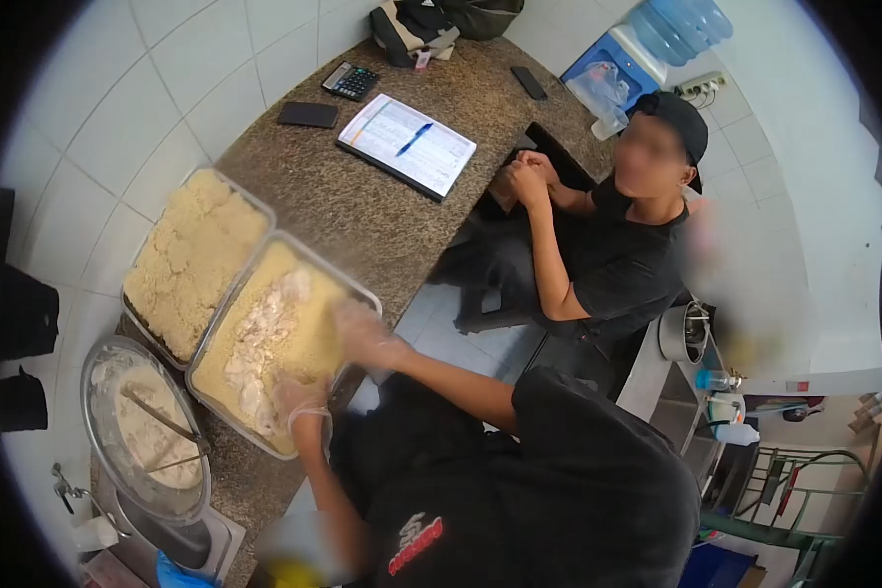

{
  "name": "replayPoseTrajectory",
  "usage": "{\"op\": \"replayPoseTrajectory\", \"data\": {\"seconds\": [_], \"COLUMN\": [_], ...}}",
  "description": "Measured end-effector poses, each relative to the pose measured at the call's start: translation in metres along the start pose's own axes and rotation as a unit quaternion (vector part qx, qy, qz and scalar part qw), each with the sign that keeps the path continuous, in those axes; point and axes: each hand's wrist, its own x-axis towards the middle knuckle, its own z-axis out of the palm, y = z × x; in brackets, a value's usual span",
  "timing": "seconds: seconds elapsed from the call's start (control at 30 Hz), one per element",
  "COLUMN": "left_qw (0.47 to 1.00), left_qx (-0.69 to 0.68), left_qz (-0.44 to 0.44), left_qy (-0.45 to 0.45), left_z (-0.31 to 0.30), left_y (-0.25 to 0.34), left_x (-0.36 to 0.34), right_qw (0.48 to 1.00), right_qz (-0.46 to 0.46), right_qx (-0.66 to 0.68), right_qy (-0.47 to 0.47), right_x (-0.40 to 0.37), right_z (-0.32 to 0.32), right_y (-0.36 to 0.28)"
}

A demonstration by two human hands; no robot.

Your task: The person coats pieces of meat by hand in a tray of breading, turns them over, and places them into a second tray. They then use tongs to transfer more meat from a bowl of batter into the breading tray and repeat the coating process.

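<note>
Crumbs fill the near tray on the stone counter, and pale pieces of meat lie in a row down the middle of them. Both of the person's hands are in this tray, and both wear thin clear gloves. The right hand is at the far edge of the tray, on top of the crumbs. The left hand is down in the crumbs, just beside the meat. Both hands are blurry, so I cannot tell if they are open or closed, or if they hold a piece.

The job looks about half done. The meat shows a lot of white on top, so I think it needs more crumbs pressed on. The far tray touches the near one and is heaped high with lumpy crumbs. These may be done pieces, but I cannot tell. A bowl of wet white mix sits near the trays with two tools in it. I cannot see if more meat waits in there.

Another person sits across the counter with clasped hands.
</note>
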Motion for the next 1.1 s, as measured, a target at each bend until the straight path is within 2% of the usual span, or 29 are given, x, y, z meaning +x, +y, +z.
{"op": "replayPoseTrajectory", "data": {"seconds": [0.03, 0.07, 0.1, 0.13, 0.17, 0.2, 0.23, 0.27, 0.3, 0.33, 0.37, 0.4, 0.43, 0.47, 0.5, 0.57, 0.6, 0.63, 0.7, 0.73, 0.77, 0.8, 0.83, 0.87, 0.9, 0.93, 1.0, 1.07, 1.1], "left_qw": [1.0, 0.989, 0.958, 0.982, 0.963, 0.976, 0.983, 0.97, 0.953, 0.951, 0.958, 0.958, 0.956, 0.98, 0.995, 0.995, 0.993, 0.993, 0.967, 0.966, 0.948, 0.923, 0.923, 0.942, 0.957, 0.957, 0.972, 0.971, 0.97], "left_qx": [0.004, 0.027, 0.053, 0.066, -0.064, -0.113, -0.137, -0.16, -0.18, -0.181, -0.224, -0.267, -0.271, -0.181, -0.09, -0.067, -0.043, -0.044, -0.124, -0.124, -0.207, -0.289, -0.29, -0.248, -0.206, -0.205, -0.13, -0.102, -0.075], "left_qz": [-0.006, 0.135, 0.258, 0.171, 0.174, 0.143, 0.056, 0.046, 0.041, 0.027, 0.01, -0.001, -0.001, 0.008, 0.017, 0.043, 0.068, 0.07, 0.109, 0.115, 0.125, 0.131, 0.132, 0.109, 0.086, 0.09, 0.065, 0.088, 0.112], "left_qy": [0.001, 0.055, 0.111, -0.032, 0.195, 0.119, 0.105, 0.176, 0.24, 0.249, 0.178, 0.106, 0.113, 0.078, 0.042, 0.064, 0.081, 0.082, 0.192, 0.195, 0.206, 0.216, 0.215, 0.199, 0.183, 0.186, 0.185, 0.196, 0.205], "left_z": [0.042, 0.085, 0.111, 0.049, 0.174, 0.09, 0.041, 0.028, 0.021, 0.007, -0.013, -0.026, -0.021, -0.007, 0.009, 0.052, 0.068, 0.074, 0.075, 0.061, 0.046, 0.032, 0.02, 0.008, -0.004, -0.014, -0.022, -0.003, 0.013], "left_y": [-0.05, -0.1, -0.098, -0.033, -0.111, -0.054, -0.01, 0.003, 0.0, -0.005, -0.002, -0.001, -0.009, -0.023, -0.035, -0.044, -0.043, -0.038, -0.029, -0.021, -0.016, -0.011, -0.012, -0.016, -0.018, -0.015, -0.012, -0.026, -0.039], "left_x": [0.007, 0.004, 0.048, 0.01, 0.075, 0.048, 0.043, 0.051, 0.05, 0.037, 0.021, 0.012, 0.011, 0.011, 0.018, 0.055, 0.069, 0.075, 0.089, 0.087, 0.082, 0.072, 0.064, 0.054, 0.046, 0.038, 0.019, 0.026, 0.031], "right_qw": [0.996, 0.998, 0.995, 0.978, 0.943, 0.931, 0.919, 0.964, 0.966, 0.979, 0.983, 0.983, 0.995, 0.995, 0.995, 0.974, 0.982, 0.982, 0.921, 0.924, 0.956, 0.965, 0.966, 0.855, 0.609, 0.61, 0.751, 0.729, 0.841], "right_qz": [0.043, -0.04, -0.056, -0.118, -0.191, -0.224, -0.254, -0.222, -0.165, -0.085, -0.003, -0.013, 0.001, 0.018, 0.013, -0.189, -0.132, -0.132, -0.164, -0.163, -0.124, -0.083, -0.082, 0.177, 0.404, 0.4, 0.171, 0.131, -0.037], "right_qx": [-0.02, 0.012, 0.03, -0.024, -0.079, -0.071, -0.069, 0.063, 0.195, 0.185, 0.167, 0.166, 0.054, -0.059, -0.06, -0.12, -0.067, -0.068, -0.06, -0.061, 0.057, 0.174, 0.173, 0.454, 0.665, 0.668, 0.577, 0.605, 0.517], "right_qy": [-0.078, -0.052, -0.072, -0.17, -0.259, -0.279, -0.293, -0.133, 0.025, -0.031, -0.081, -0.082, -0.083, -0.083, -0.08, -0.026, -0.117, -0.115, -0.347, -0.341, -0.261, -0.177, -0.176, -0.177, -0.151, -0.149, -0.272, -0.292, -0.154], "right_x": [0.001, -0.001, -0.004, -0.001, 0.006, 0.017, 0.028, 0.028, 0.023, 0.026, 0.033, 0.035, 0.031, 0.027, 0.026, 0.022, 0.018, 0.023, 0.044, 0.049, 0.048, 0.045, 0.04, 0.035, 0.037, 0.042, 0.046, 0.044, 0.038], "right_z": [0.002, 0.034, 0.043, 0.055, 0.062, 0.056, 0.042, 0.04, 0.038, 0.013, -0.012, -0.015, -0.011, -0.004, 0.015, 0.052, 0.057, 0.058, 0.058, 0.051, 0.039, 0.031, 0.03, 0.031, 0.032, 0.06, 0.137, 0.123, 0.115], "right_y": [-0.006, 0.008, 0.007, 0.001, -0.012, -0.025, -0.033, -0.027, -0.018, -0.019, -0.022, -0.018, -0.011, -0.007, -0.003, -0.004, -0.022, -0.026, -0.032, -0.028, -0.019, -0.015, -0.015, -0.016, -0.017, -0.001, 0.046, 0.016, -0.011]}}
